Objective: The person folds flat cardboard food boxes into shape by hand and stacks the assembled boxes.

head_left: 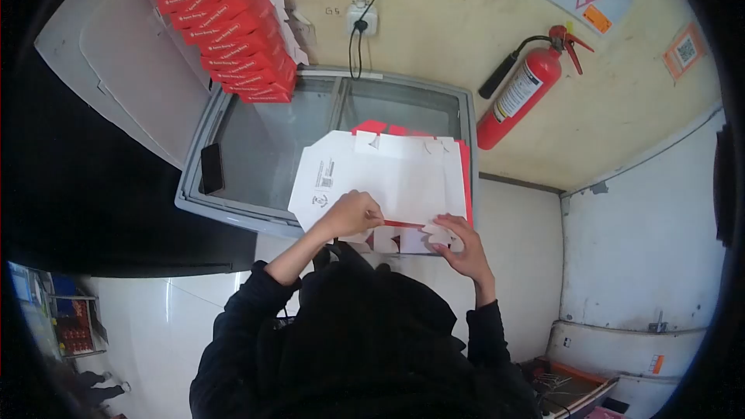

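A flat white cardboard sheet (388, 178) with cut flaps and small print lies over red-edged sheets on a glass-topped chest (256, 128). My left hand (351, 215) is closed on the sheet's near edge, fingertips pinched together. At the near right corner my right hand (464, 251) grips a small white flap between thumb and fingers. A red strip shows along the edge between the two hands, with white tabs hanging below it.
A tall stack of red folded boxes (233, 31) stands at the chest's back left. A black phone (211, 169) lies on its left side. A fire extinguisher (521, 93) is at the right wall. A person's legs (101, 388) show lower left.
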`<state>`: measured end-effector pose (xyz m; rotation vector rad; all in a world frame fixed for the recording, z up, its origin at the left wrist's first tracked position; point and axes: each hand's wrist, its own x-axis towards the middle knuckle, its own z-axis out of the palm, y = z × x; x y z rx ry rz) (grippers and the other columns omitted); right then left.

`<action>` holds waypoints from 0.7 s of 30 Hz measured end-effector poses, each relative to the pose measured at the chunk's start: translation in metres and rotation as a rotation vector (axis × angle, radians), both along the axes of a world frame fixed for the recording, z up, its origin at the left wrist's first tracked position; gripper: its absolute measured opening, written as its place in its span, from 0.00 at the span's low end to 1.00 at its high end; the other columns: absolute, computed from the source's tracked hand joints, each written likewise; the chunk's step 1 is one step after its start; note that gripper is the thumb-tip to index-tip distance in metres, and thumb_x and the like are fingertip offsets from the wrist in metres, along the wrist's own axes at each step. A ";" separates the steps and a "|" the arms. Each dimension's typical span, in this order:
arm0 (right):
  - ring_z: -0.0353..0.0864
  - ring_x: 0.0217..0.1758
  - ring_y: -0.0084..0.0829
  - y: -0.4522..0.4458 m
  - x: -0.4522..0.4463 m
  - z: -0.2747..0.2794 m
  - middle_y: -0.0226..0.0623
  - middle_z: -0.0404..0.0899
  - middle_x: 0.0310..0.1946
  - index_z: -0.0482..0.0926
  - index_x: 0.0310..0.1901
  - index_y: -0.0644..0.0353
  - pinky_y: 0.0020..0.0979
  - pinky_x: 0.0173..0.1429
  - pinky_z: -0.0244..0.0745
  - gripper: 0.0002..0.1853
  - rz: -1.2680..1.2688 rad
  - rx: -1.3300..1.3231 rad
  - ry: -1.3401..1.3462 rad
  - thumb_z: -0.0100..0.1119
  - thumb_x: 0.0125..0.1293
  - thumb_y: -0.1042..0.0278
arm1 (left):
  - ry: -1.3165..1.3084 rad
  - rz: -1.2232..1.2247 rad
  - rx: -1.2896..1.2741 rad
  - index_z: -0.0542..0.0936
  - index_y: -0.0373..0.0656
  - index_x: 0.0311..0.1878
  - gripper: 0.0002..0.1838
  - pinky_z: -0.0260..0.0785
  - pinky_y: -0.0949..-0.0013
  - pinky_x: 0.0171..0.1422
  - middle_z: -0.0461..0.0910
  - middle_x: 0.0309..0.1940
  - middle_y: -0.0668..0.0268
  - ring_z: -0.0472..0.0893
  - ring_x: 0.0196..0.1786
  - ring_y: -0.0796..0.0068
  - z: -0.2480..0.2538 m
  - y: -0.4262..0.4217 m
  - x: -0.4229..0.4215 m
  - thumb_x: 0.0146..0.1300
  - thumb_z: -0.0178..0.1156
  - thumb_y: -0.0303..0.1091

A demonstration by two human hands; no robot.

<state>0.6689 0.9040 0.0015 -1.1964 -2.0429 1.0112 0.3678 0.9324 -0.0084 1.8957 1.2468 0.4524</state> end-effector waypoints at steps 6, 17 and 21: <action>0.74 0.67 0.41 -0.002 0.012 -0.050 0.35 0.82 0.53 0.86 0.51 0.50 0.39 0.68 0.71 0.18 0.057 0.029 -0.113 0.69 0.57 0.76 | 0.104 -0.136 -0.148 0.85 0.42 0.32 0.15 0.74 0.65 0.44 0.85 0.33 0.63 0.85 0.40 0.65 -0.029 -0.009 0.012 0.41 0.78 0.37; 0.75 0.67 0.41 -0.002 0.017 -0.055 0.33 0.84 0.52 0.87 0.48 0.50 0.40 0.69 0.71 0.15 0.079 0.024 -0.061 0.71 0.57 0.72 | 0.235 -0.172 0.080 0.83 0.52 0.44 0.25 0.70 0.61 0.51 0.78 0.43 0.66 0.79 0.48 0.61 -0.037 -0.011 0.024 0.43 0.78 0.50; 0.75 0.67 0.41 -0.003 0.016 -0.045 0.33 0.85 0.51 0.87 0.48 0.51 0.40 0.69 0.71 0.16 0.078 0.009 -0.093 0.72 0.57 0.71 | 0.218 -0.234 -0.034 0.83 0.51 0.43 0.25 0.70 0.59 0.49 0.78 0.43 0.66 0.79 0.48 0.62 -0.044 0.007 0.019 0.44 0.77 0.52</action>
